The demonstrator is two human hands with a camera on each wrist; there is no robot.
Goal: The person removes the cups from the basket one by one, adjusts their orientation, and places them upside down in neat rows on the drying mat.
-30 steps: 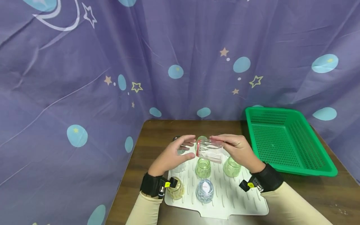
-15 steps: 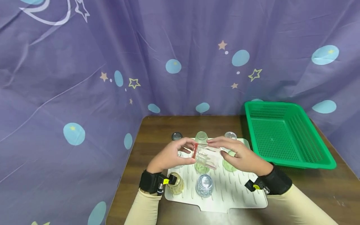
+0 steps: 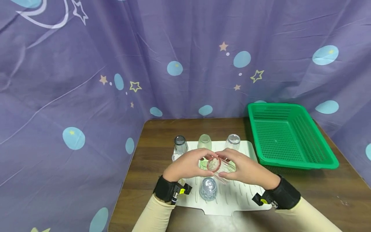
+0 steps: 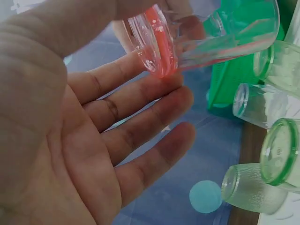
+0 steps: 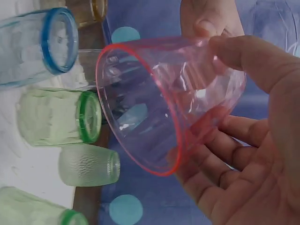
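A transparent pink cup (image 3: 223,177) is tilted above the white draining tray (image 3: 185,201), its thick base facing up and left. My left hand (image 3: 189,163) pinches the base between thumb and fingers. My right hand (image 3: 247,166) holds the body, thumb on one side and fingers round the other. In the right wrist view, the wide mouth of the cup (image 5: 154,84) faces away from the palm. Its red base (image 4: 161,47) meets the left fingertips in the left wrist view. A blue glass (image 3: 208,189) stands upside down on the tray just below the hands.
Upside-down glasses stand along the tray's back: one dark (image 3: 181,144), one pale green (image 3: 204,141), one clear (image 3: 233,141). Green glasses (image 5: 58,117) and others are partly hidden behind the hands. A green perforated basket (image 3: 292,164) stands at right on the wooden table (image 3: 139,193).
The cup has turned from lying sideways so that its base faces up toward the head camera. My left hand has moved right and closed in on the base; the view has shifted slightly.
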